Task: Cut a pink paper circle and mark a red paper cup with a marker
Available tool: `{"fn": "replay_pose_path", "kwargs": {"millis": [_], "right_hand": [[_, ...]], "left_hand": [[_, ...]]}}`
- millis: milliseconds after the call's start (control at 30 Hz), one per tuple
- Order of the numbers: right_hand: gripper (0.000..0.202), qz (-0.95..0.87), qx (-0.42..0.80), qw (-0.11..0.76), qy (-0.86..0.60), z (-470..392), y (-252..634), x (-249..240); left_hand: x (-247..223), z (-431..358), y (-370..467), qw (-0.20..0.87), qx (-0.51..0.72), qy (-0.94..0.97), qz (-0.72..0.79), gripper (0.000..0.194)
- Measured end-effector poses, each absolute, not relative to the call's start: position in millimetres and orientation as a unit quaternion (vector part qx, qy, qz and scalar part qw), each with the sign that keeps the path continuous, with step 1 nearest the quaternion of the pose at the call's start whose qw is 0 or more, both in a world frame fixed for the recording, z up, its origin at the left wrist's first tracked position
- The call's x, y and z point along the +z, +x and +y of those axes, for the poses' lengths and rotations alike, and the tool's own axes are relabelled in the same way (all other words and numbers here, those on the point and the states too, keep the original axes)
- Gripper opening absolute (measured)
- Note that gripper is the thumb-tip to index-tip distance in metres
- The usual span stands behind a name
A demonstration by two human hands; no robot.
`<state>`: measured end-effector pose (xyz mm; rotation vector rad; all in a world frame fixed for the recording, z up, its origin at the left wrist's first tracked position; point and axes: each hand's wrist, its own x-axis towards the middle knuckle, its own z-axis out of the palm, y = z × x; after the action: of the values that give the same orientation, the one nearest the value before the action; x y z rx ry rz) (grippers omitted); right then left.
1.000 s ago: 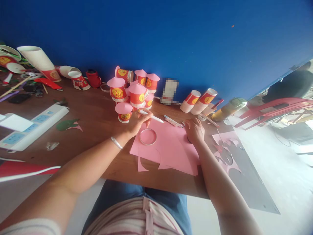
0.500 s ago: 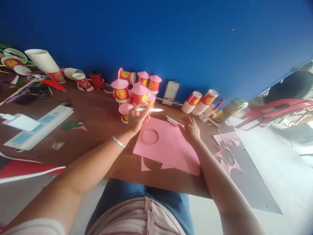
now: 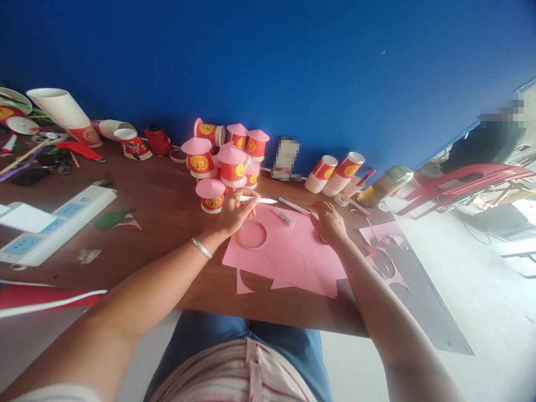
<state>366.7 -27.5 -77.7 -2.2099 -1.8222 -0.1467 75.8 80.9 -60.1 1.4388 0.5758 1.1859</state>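
Observation:
My left hand (image 3: 238, 212) pinches a white pen (image 3: 263, 200), its tip pointing right. My right hand (image 3: 329, 220) has closed fingers around the near end of a slim, white, pen-like stick (image 3: 295, 206) with a bluish far end. The two ends almost meet above the top edge of the pink paper (image 3: 288, 251). Under my hands, the paper bears a thin ring (image 3: 252, 235) at its left and a small pale block, perhaps an eraser (image 3: 285, 217), near its top. A faint curved line shows on the paper's lower part.
Behind my left hand stand several red cups with pink cone tops (image 3: 232, 162). Stacked paper cups (image 3: 349, 167), a tape roll (image 3: 342, 199) and a bottle (image 3: 385, 184) are at right. A power strip (image 3: 58, 223) lies left; pink offcuts (image 3: 387, 257) lie right.
The pen's tip and the slim stick's end have come closer together. The small pale block now shows apart from the stick on the paper. The whole view has shifted slightly.

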Motion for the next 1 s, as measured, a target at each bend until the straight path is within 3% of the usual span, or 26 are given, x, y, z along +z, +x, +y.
{"fn": "replay_pose_path", "kwargs": {"millis": [400, 667, 1000], "right_hand": [[0.040, -0.524, -0.097, 0.192, -0.824, -47, 425, -83], [0.059, -0.665, -0.062, 0.166, -0.725, -42, 347, -117], [0.054, -0.755, -0.019, 0.173, -0.632, -34, 303, -90]], "left_hand": [[-67, 80, 78, 0.577, 0.477, 0.608, 0.263, 0.042], [-67, 81, 77, 0.569, 0.475, 0.614, 0.272, 0.043], [-68, 83, 77, 0.563, 0.476, 0.618, 0.271, 0.038]]}}
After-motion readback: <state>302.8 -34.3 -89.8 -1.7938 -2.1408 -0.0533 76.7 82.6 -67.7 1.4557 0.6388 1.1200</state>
